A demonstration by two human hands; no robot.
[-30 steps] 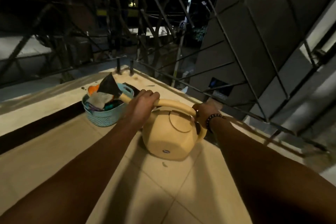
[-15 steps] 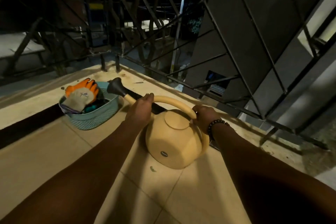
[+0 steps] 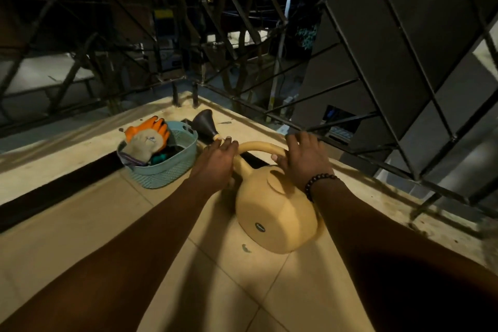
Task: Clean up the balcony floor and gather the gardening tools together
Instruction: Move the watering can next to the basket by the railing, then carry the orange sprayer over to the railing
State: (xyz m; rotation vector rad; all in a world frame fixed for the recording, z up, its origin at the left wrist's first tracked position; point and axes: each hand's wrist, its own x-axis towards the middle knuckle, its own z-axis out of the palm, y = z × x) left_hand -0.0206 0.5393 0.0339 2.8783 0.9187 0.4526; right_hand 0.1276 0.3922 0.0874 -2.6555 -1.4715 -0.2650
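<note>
— That pale yellow plastic watering can (image 3: 275, 210) sits on the beige floor tiles (image 3: 221, 277), right next to the teal perforated plastic basket (image 3: 167, 170) in the balcony corner. How are the hands placed?

— The left hand (image 3: 215, 164) is wrapped around the base of the spout, fingers curled on it. The right hand (image 3: 303, 159) lies over the looped handle with fingers fairly spread; I'd call it resting rather than gripping, though I can't see under the palm.

— What worries you?

— The black funnel-shaped rose (image 3: 205, 125) on the spout tip points at the basket rim, almost touching. Shove the can further and it might knock the basket, or tip out the orange-and-grey work glove (image 3: 147, 139) perched on top. The can is also close to the black metal railing (image 3: 350, 121); a hard push could send it against the bars. If there's water inside, which I can't tell, tilting it would wet the tiles.

— Count things for me.

— One watering can, one basket, one glove clearly showing, and something teal beneath it, too hidden to name. Two hands, one dark beaded bracelet (image 3: 319, 184) on the right wrist.
</note>
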